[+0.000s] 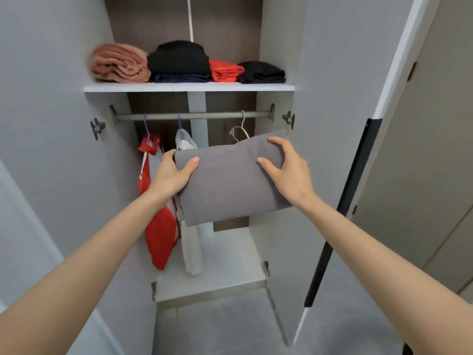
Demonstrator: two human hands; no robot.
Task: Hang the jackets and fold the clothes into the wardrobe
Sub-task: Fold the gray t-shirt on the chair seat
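Filling the view, an open white wardrobe point(276, 47) is standing with its left door point(51, 98) and right door point(345, 98) swung wide, and grey floor point(217, 324) is showing below it. A long black handle point(343, 213) is running down the edge of the right door.

In front of the hanging compartment, below the shelf point(189, 87), a folded grey garment point(230, 183) is being held in the air, tilted slightly and touching no surface. The left hand point(174, 175) is gripping its left edge, thumb lying on top and fingers wrapping behind. The right hand point(289, 170) is gripping the right edge the same way, thumb on the upper face and fingers curling over the far edge. Both hands are clamped on the cloth.

Behind the left hand, a red jacket point(161, 231) is hanging from the rail point(204, 115), and a pale grey jacket point(192, 247) is hanging just beside it on the right. Their hooks are sitting well apart on the rail.

On the shelf, folded clothes are lying in a row: a pink bundle point(119, 63) at the left, then a black pile point(179, 58) resting on a navy piece point(179, 78), then a red piece point(225, 70), and a smaller black piece point(261, 72) at the right, each touching its neighbour.

An empty white hanger point(240, 130) is hanging toward the rail's right end, its lower part hidden behind the grey garment.
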